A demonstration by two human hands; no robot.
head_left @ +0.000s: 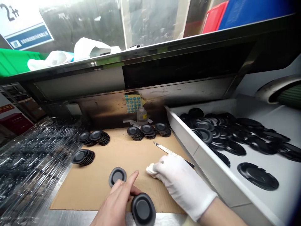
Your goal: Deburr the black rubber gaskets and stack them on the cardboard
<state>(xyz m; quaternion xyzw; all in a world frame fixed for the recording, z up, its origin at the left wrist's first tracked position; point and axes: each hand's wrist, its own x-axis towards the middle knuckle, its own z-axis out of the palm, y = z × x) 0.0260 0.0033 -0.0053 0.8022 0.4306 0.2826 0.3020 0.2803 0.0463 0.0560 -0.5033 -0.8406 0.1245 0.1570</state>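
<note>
Judging by its thin look, the black dished disc at the cardboard's near edge seems light, slightly springy, perhaps slippery, so I favour its rim. I have the left hand slanting in beside it, back uppermost, but cannot tell whether it grips; my gloved right hand angles inward, fingertips pinching a white wad.

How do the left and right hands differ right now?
Covering: the left hand is bare; the right hand wears a white glove.
Pose: the left hand has one digit stretched out; the right hand's fingertips are gathered at what looks like a white wad.
Place: the left hand is by a dished black part; the right hand, by the knife.
Shared: both reach over the cardboard.
</note>
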